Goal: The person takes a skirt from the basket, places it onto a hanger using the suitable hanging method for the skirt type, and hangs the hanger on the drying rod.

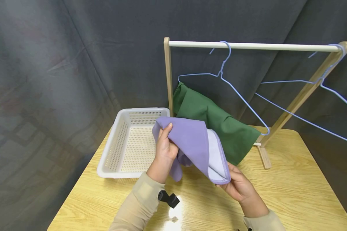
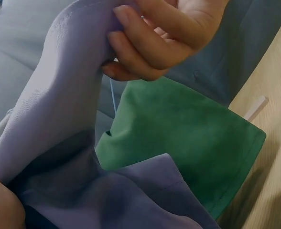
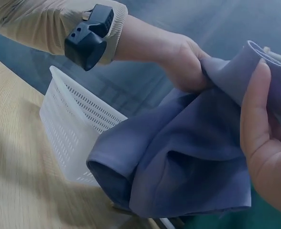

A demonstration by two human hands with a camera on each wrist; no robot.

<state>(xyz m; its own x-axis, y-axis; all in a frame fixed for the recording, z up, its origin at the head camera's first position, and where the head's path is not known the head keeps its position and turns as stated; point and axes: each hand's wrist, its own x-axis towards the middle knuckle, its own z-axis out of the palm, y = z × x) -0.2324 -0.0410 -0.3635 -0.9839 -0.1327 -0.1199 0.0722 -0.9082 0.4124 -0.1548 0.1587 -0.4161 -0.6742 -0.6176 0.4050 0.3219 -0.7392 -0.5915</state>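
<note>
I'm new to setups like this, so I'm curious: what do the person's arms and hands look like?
The left hand and right hand are ungloved. Both sleeves are beige; a blocky black device sits at the left cuff.

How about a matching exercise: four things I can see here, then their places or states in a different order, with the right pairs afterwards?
Things:
1. purple cloth
2. green cloth
3. white basket
4. white rod

Places or states:
A. draped over a blue hanger
B. runs across the top of the wooden rack
C. held by the fingers of the right hand and by the left hand
D. stands on the table

Right pairs: 1-C, 2-A, 3-D, 4-B
</note>
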